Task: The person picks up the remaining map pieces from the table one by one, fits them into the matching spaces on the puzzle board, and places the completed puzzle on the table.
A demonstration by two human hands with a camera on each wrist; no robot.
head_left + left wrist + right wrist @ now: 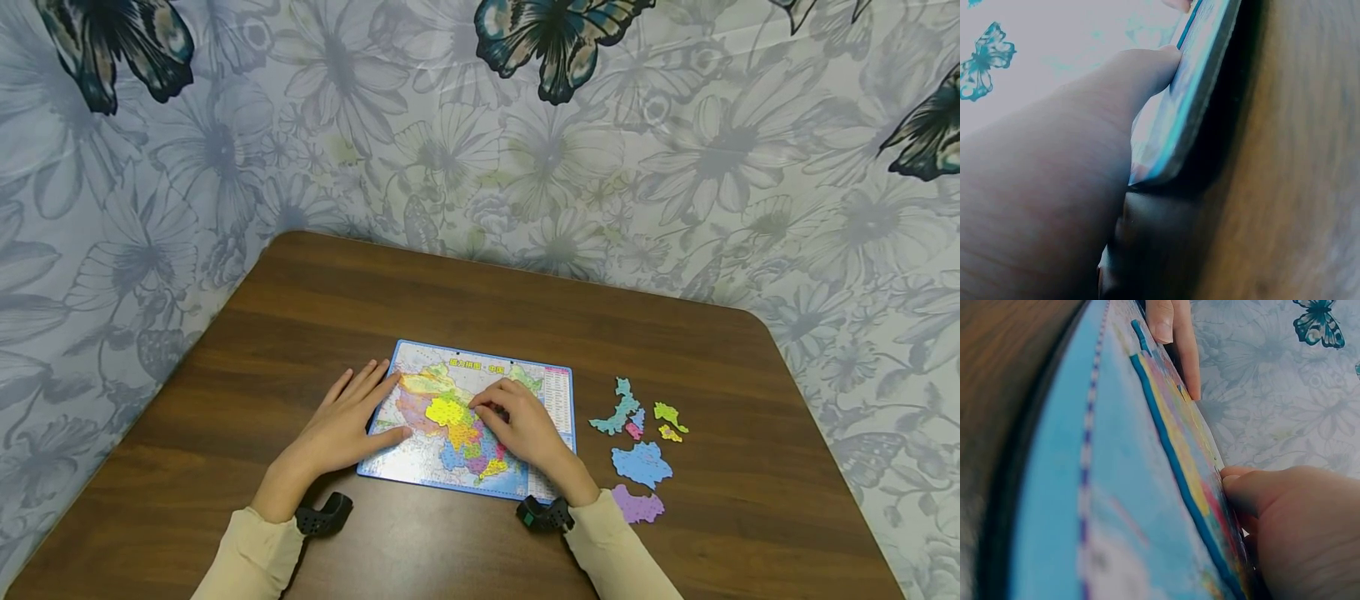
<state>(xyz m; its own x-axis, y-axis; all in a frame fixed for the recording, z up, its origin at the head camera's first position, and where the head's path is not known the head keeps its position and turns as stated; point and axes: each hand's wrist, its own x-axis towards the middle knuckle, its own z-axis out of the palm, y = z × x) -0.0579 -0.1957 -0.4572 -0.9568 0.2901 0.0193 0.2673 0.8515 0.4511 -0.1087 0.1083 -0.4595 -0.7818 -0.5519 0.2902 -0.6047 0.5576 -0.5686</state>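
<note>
A: Where's the puzzle board?
B: Flat on the brown table, in front of the person. Its long axis runs left to right, the right end slanting a little nearer the person.
A: And which way up?
B: The yellow title is along the far edge, so the map's top points away from the person.
A: The hands?
B: The left hand lies over the board's left edge, fingers long and straight, thumb spread well away from them; it grips nothing. The right hand is over the map's middle, fingers bent, thumb and forefinger close together — whether a piece is between them, I cannot tell.
A: Do the wrist views add anything?
B: The left one shows the board's dark, thick side and the thumb on its face. The right one shows fitted pieces standing proud, with blue-green sides.
A: And only the head view?
B: The loose pieces right of the board — a teal piece, a large blue piece and a purple piece among them.
</note>
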